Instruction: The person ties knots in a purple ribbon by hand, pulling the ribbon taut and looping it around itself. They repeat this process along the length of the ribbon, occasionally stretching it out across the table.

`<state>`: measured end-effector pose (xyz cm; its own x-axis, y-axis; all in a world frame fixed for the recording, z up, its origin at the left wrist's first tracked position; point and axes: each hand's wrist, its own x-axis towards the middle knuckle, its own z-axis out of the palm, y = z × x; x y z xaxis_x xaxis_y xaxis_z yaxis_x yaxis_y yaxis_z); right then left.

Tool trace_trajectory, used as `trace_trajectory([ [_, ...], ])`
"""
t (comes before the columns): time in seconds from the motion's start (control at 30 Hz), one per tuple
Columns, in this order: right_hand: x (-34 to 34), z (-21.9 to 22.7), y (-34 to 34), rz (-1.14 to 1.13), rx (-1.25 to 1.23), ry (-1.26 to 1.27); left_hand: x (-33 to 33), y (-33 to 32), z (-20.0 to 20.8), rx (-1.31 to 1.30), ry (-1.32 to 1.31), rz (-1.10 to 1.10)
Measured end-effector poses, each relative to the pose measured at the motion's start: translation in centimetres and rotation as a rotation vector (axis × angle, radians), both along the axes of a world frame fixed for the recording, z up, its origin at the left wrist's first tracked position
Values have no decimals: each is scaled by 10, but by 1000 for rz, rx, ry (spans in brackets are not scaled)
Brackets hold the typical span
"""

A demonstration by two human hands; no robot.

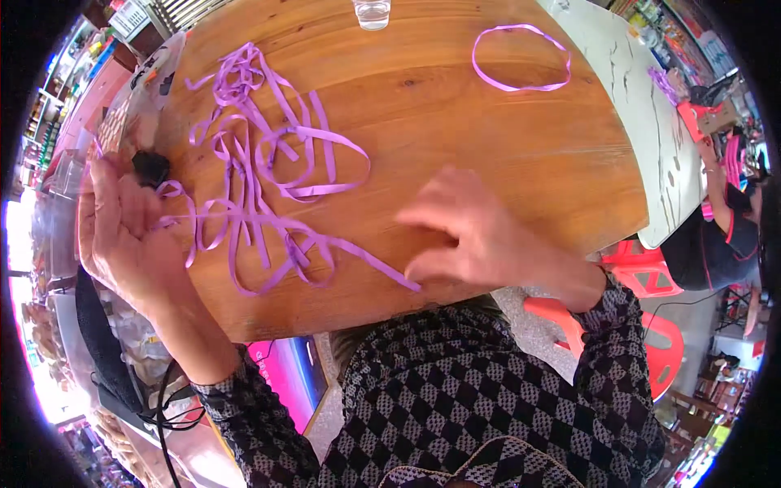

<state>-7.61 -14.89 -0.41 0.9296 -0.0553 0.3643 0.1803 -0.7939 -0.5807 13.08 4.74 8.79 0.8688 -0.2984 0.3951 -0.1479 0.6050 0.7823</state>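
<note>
My left hand point(130, 232) is raised at the table's left edge, palm turned up and fingers partly curled. A flat purple ribbon point(358, 250) runs from this hand across the table. A bit of purple also shows by the fingertips. My right hand point(468, 232), smeared by motion, hovers over the near middle of the table. Its thumb and fingers are apart, close to the ribbon's free end, with nothing visible between them. A loose tangle of purple ribbons point(244, 77) spreads over the left half. At the far right lies a single purple ribbon loop point(567, 69).
The wooden table point(439, 130) has a clear cup point(373, 15) at its far edge. A small black object point(150, 168) sits beside my left hand. White marble-patterned surface point(634, 106) adjoins on the right. Red plastic stools point(663, 350) and another person point(716, 236) are at the right.
</note>
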Motion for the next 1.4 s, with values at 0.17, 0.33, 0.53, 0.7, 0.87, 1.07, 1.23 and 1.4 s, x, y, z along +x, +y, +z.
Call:
trace_trajectory([
  [0.17, -10, -12, 37, -28, -302, -60, 32, 17, -36, 901, -885, 713],
  [0.33, -11, -26, 32, 32, -276, -115, -56, -29, -54, 971, -1224, 648],
  [0.53, -17, 5, 18, -30, 150, -241, -96, -32, -74, 903, -910, -295],
  [0.7, -28, 12, -9, -221, 95, -136, -93, -19, -71, 815, -32, -605],
  [0.87, -26, -5, 12, -158, -47, -193, -98, -35, -75, 320, 359, -821],
  [1.07, -30, 7, 23, -88, -154, -301, -115, -37, -77, 535, 182, -760],
  [1.23, -28, 10, 18, -107, -38, -320, -130, -40, -78, 765, 41, -718],
  [1.4, -24, 10, 21, -107, 250, -374, -130, -38, -90, 705, 74, -672],
])
